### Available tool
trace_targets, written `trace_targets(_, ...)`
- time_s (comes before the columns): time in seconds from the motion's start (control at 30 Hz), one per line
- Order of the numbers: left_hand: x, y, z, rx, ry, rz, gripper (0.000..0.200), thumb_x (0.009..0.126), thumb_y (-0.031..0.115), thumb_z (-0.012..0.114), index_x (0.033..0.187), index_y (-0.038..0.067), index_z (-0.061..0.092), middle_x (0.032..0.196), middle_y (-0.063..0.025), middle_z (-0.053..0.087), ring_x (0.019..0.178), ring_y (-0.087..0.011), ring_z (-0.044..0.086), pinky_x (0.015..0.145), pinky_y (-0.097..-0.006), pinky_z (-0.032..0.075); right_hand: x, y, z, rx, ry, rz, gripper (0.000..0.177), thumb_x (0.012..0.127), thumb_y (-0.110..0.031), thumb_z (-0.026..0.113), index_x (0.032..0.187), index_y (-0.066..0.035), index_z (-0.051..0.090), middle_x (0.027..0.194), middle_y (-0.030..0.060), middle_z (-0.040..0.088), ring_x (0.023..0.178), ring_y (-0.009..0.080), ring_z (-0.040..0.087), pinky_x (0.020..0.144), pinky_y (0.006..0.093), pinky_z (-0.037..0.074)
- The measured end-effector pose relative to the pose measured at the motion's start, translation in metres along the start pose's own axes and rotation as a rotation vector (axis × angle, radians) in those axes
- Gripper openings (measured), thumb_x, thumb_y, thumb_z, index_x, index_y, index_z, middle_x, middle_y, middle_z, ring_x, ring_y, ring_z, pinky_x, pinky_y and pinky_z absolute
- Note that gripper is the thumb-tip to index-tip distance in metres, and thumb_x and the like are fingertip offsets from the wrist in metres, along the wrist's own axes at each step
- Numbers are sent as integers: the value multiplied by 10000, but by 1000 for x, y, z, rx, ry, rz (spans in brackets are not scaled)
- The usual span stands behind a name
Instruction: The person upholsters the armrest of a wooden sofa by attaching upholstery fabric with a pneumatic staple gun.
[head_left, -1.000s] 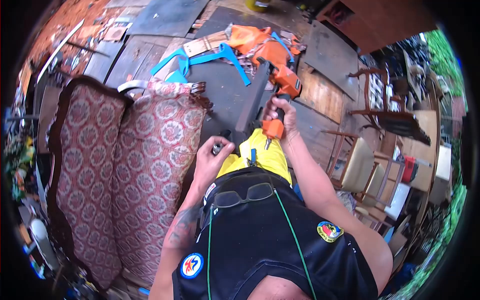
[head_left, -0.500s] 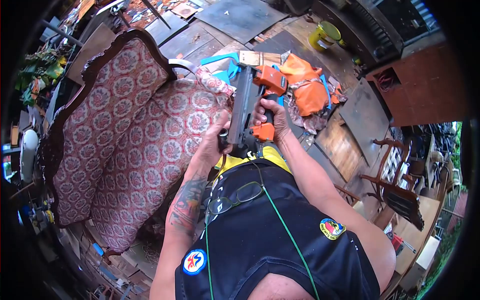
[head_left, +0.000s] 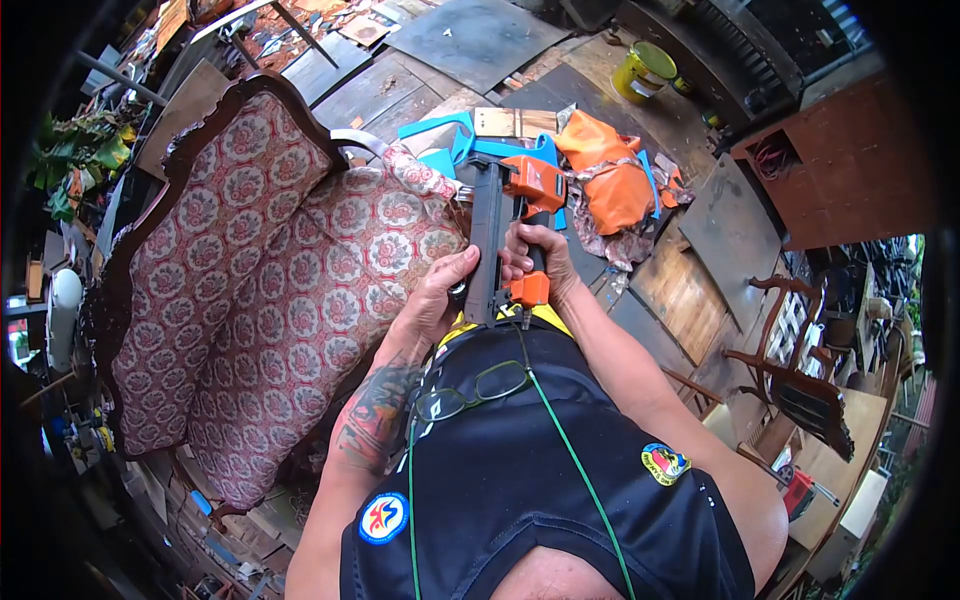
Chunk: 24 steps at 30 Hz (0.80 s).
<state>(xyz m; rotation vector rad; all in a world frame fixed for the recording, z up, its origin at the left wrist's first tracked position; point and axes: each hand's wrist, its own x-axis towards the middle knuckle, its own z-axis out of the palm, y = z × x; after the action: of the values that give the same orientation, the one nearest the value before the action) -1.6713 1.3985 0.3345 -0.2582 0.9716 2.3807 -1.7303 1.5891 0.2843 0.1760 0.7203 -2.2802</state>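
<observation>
The stapler (head_left: 490,230) is held up off the floor (head_left: 480,35), close before the person's chest and just beside the sofa's (head_left: 300,280) padded arm, with its orange head pointing away. The right hand (head_left: 538,258) has its fingers wrapped tight round the grip. The left hand (head_left: 432,300) curls its fingers against the rear of the black magazine. The stapler looks stiff, hard and likely nose-heavy, best taken by the grip with the magazine steadied. An orange cloth (head_left: 612,180) lies on the floor beyond.
</observation>
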Motion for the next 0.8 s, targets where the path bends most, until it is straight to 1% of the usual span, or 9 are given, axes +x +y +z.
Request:
trace_targets(0.13, 3, -3, 6, 40, 41, -12, 455, 1003, 387, 539, 1159, -31, 622, 1008, -125, 700, 974, -205, 685, 894, -319, 540, -6, 3, -9, 18, 46, -29, 336, 892, -309, 619, 691, -86, 468, 538, 17, 453, 466, 160, 482, 502, 283, 477)
trace_targets(0.33, 1, -5, 13, 52, 49, -68, 442, 992, 399, 558, 1116, -18, 635, 967, -111, 702, 930, -188, 686, 885, -322, 538, -19, 4, -9, -17, 85, -61, 322, 899, -307, 610, 704, -87, 478, 540, 0, 449, 471, 134, 465, 492, 279, 446)
trace_targets(0.43, 2, -8, 12, 30, 41, -29, 428, 987, 389, 571, 1101, -17, 638, 960, -110, 701, 920, -188, 685, 880, -323, 538, -16, 8, -12, 4, 47, -64, 319, 899, -305, 607, 705, -88, 478, 541, 0, 449, 471, 129, 462, 489, 272, 442)
trace_targets(0.57, -3, -7, 12, 9, 47, -24, 430, 979, 379, 587, 1124, -23, 635, 971, -117, 701, 931, -191, 684, 879, -322, 538, -15, 8, -8, 18, 40, -82, 338, 906, -323, 608, 703, -87, 475, 536, 3, 445, 471, 133, 464, 489, 275, 442)
trace_targets(0.67, -10, -5, 14, 57, 82, -38, 442, 972, 369, 599, 1154, -33, 629, 986, -123, 700, 946, -202, 683, 890, -332, 537, -14, 6, -9, 1, 27, -46, 364, 915, -351, 609, 700, -91, 471, 534, 9, 443, 472, 136, 465, 488, 279, 443)
trace_targets(0.77, -15, -8, 8, 85, 63, -21, 447, 968, 351, 607, 1179, -43, 621, 1014, -129, 697, 957, -208, 682, 893, -338, 538, -13, 7, -4, -1, -9, -10, 365, 921, -353, 612, 717, -79, 483, 541, 14, 442, 463, 139, 459, 478, 279, 438)
trace_targets(0.8, -16, -9, 8, 75, 81, -11, 442, 957, 338, 622, 1185, -41, 619, 1024, -128, 695, 964, -209, 679, 900, -341, 535, -13, 6, 1, 22, 33, -11, 345, 924, -342, 612, 745, -67, 503, 548, 15, 444, 461, 140, 456, 471, 281, 436)
